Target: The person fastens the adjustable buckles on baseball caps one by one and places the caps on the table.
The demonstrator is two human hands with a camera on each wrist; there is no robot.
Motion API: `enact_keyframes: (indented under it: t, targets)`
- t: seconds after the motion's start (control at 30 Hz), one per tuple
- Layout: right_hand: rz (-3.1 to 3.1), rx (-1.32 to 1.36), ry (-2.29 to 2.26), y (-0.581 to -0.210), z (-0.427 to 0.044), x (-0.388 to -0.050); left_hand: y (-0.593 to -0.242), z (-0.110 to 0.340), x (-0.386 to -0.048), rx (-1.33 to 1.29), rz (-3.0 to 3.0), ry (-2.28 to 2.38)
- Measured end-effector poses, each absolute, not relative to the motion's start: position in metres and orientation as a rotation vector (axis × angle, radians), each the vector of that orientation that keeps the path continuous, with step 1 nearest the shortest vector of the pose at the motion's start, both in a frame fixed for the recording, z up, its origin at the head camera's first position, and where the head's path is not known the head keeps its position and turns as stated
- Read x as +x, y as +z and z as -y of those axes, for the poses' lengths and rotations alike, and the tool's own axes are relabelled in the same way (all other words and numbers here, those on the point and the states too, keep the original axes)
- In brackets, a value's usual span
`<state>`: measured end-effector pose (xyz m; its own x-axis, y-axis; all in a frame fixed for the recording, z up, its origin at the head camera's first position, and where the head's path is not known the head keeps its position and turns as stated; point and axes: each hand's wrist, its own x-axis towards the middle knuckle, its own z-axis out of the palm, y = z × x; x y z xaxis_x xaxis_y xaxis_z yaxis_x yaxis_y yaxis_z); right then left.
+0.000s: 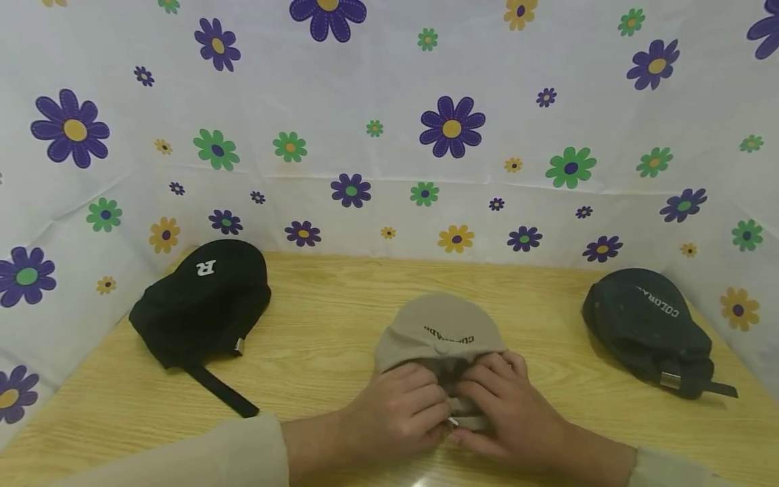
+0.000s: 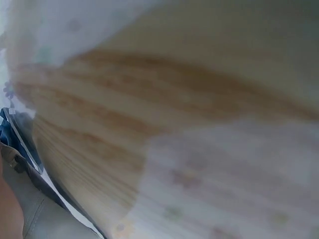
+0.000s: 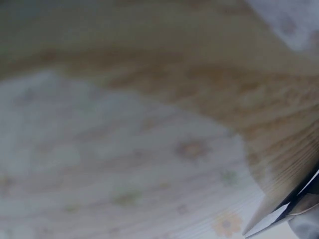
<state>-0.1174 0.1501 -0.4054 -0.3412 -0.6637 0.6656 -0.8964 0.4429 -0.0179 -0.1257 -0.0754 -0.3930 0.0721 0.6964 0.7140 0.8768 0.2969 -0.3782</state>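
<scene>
A beige baseball cap (image 1: pixel 447 314) with dark lettering lies at the front middle of the table in the head view, its back opening turned towards me. At the left side of that opening, my left hand (image 1: pixel 402 412) has curled fingers and pinches the cap's back strap near a small metal buckle (image 1: pixel 452 421). My right hand (image 1: pixel 514 412) grips the opening's right side, with its thumb low beside the strap (image 1: pixel 471 422). The fingers hide part of the strap and the cap's edge. Both wrist views are blurred and show neither hand's grip.
To the left lies a black cap (image 1: pixel 201 304) with a white letter, its strap (image 1: pixel 222 391) hanging loose from the buckle. A dark cap (image 1: pixel 645 331) with its strap through the buckle sits at the right. Behind the wooden table (image 1: pixel 328 291) hangs a flower-patterned cloth (image 1: pixel 377 81).
</scene>
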Motion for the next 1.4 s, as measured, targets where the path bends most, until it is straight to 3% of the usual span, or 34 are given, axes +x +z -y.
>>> enact_keyframes:
  t: [0.43, 0.93, 1.4]
  targets:
    - [2.035, 1.29, 0.506, -0.412, -0.144, -0.108, -0.398, 0.081, -0.113, -1.519, 1.758, -0.287]
    - [2.204, 1.144, 0.217, -0.408, -0.16, -0.118, -0.388, 0.079, -0.128, -1.566, 1.708, -0.335]
    - [2.455, 1.051, 0.07, -0.405, -0.18, -0.128, -0.389, 0.121, -0.128, -1.411, 1.846, -0.457]
